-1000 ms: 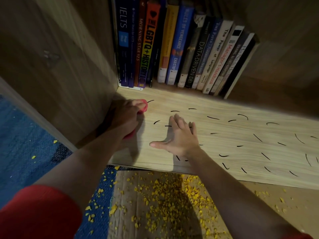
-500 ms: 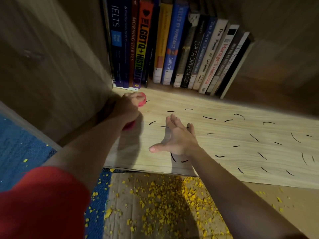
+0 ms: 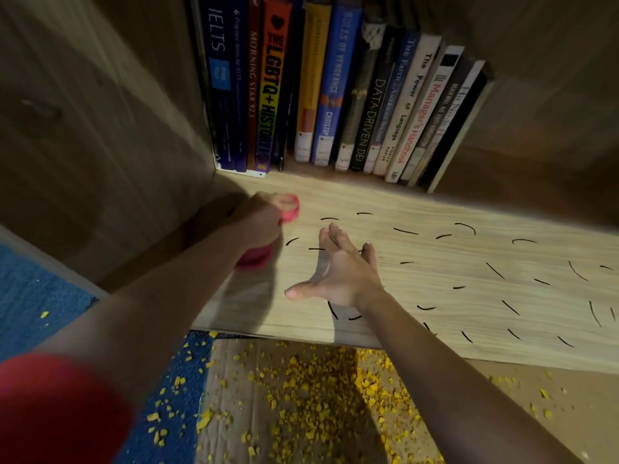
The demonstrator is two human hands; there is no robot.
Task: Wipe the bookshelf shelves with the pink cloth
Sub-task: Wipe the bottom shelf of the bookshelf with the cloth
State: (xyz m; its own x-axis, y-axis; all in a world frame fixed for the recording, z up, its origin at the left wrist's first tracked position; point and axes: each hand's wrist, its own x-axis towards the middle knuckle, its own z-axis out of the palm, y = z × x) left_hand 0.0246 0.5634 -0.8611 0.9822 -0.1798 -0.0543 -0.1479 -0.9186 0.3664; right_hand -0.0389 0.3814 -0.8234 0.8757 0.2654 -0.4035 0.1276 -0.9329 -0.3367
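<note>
The light wooden shelf carries several short black marks. My left hand grips the pink cloth and presses it onto the shelf near the left side wall; most of the cloth is hidden under the hand, with pink showing at both ends. The left hand is blurred by motion. My right hand rests flat on the shelf to the right of the cloth, fingers straight and thumb spread, holding nothing.
A row of upright books stands at the back of the shelf. The wooden side wall rises close on the left. Below the shelf edge lie cardboard strewn with yellow crumbs and a blue carpet.
My left hand with the cloth has slid away from me along the left wall, toward the books. My right hand has stayed flat in about the same place.
</note>
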